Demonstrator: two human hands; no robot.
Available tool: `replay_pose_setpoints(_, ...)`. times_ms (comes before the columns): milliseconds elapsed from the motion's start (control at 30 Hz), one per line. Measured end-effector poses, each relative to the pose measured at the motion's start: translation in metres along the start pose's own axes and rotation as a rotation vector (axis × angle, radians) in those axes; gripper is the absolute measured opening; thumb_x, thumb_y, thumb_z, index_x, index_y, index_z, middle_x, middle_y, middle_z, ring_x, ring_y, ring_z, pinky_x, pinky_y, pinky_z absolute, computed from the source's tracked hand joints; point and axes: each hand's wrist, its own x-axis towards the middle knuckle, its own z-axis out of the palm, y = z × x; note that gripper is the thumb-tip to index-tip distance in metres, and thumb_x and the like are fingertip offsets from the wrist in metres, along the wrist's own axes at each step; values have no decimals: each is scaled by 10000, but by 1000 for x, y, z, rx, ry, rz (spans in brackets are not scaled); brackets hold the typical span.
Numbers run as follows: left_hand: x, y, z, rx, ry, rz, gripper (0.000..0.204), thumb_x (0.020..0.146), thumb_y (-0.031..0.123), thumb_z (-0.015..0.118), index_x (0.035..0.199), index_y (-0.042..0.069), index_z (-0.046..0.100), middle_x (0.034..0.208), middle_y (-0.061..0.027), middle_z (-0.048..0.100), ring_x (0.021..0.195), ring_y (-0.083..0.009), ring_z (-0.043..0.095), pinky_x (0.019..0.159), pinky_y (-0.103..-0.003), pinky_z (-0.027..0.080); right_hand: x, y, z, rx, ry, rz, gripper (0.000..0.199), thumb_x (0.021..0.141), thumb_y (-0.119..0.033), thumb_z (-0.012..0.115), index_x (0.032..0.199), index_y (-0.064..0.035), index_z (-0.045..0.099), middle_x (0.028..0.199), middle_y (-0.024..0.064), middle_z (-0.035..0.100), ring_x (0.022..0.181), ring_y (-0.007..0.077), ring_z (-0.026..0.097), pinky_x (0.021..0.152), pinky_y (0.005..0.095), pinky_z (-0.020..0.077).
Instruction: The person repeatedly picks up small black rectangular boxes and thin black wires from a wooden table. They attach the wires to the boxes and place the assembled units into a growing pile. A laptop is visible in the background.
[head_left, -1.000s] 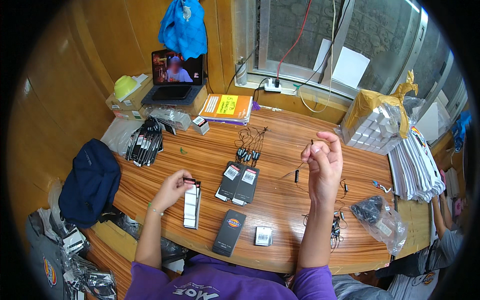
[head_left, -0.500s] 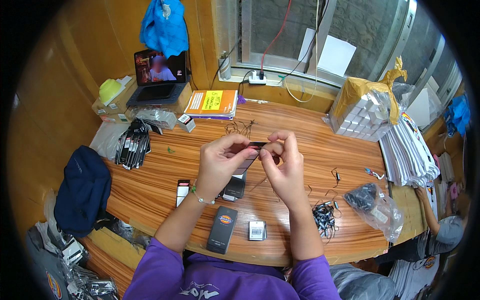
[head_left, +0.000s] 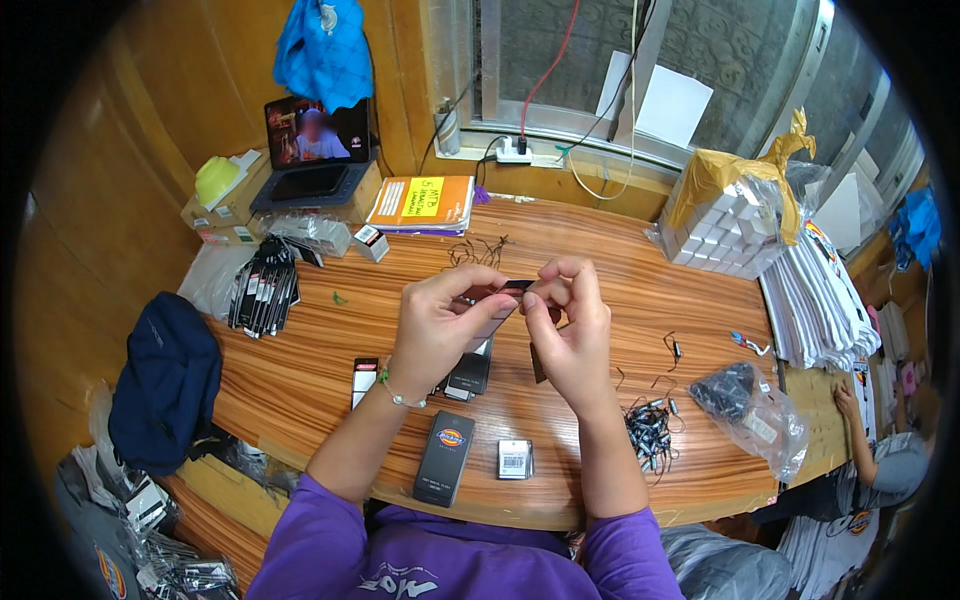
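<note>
Above the middle of the table, my left hand (head_left: 432, 325) pinches a dark hang tag (head_left: 515, 284) between thumb and fingers. Close against it, my right hand (head_left: 575, 330) is closed in a pinch at the tag's top end; whether it also grips a string there is too small to see. A dark brown strip (head_left: 541, 364) shows below my right fingers. Under my hands lies a pile of dark hang tags (head_left: 470, 374). Nearer me are a stack of dark grey tags (head_left: 444, 460) and a small stack of white barcode tags (head_left: 515, 459).
Black tag strings (head_left: 652, 436) lie heaped at right, beside a clear plastic bag (head_left: 750, 415). Loose dark cords (head_left: 482, 252) lie beyond my hands. Small white boxes (head_left: 722, 235) and folded white garments (head_left: 815, 300) stand back right. A co-worker's hand (head_left: 848, 402) rests at far right.
The dark tag has tilted, with its face turned more away. A dark brown strip now shows beneath my right hand. Both hands stay nearly in place.
</note>
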Motion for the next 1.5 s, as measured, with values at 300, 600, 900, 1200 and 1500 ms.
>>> replay_pose_setpoints(300,0,3,3,90,10,66,139,752,17,669,871,-38,623,788,-84,647,680,-105,606,583,-218,503,1,-9,0,-131,3,29,238,766,72,522,981,1,447,596,79,507,509,119,471,495,239,393)
replay_pose_setpoints(600,10,11,0,347,-112,205,133,708,37,686,833,15,650,787,-78,634,707,-173,603,624,-265,467,4,3,-2,145,-2,159,198,830,26,521,1022,11,474,723,77,601,651,100,550,603,220,432)
replay_pose_setpoints(900,18,4,-8,846,-92,841,189,607,65,667,791,104,645,831,7,613,833,-177,579,716,-335,425,8,21,-9,648,-59,436,86,901,-108,499,933,-35,533,900,42,578,766,85,536,699,220,441)
replay_pose_setpoints(1200,3,-20,-18,646,-113,691,179,685,-10,632,847,57,592,829,-65,631,739,-223,609,689,-343,451,17,28,-28,1060,122,247,48,928,-132,437,949,-89,441,821,53,500,704,128,488,659,269,432)
replay_pose_setpoints(1500,-2,-21,-2,270,-173,243,106,705,-32,615,800,-15,570,829,-112,599,758,-212,599,673,-291,476,13,18,-14,1365,-1,269,49,929,-146,436,952,-104,428,817,58,464,708,159,470,724,340,441)
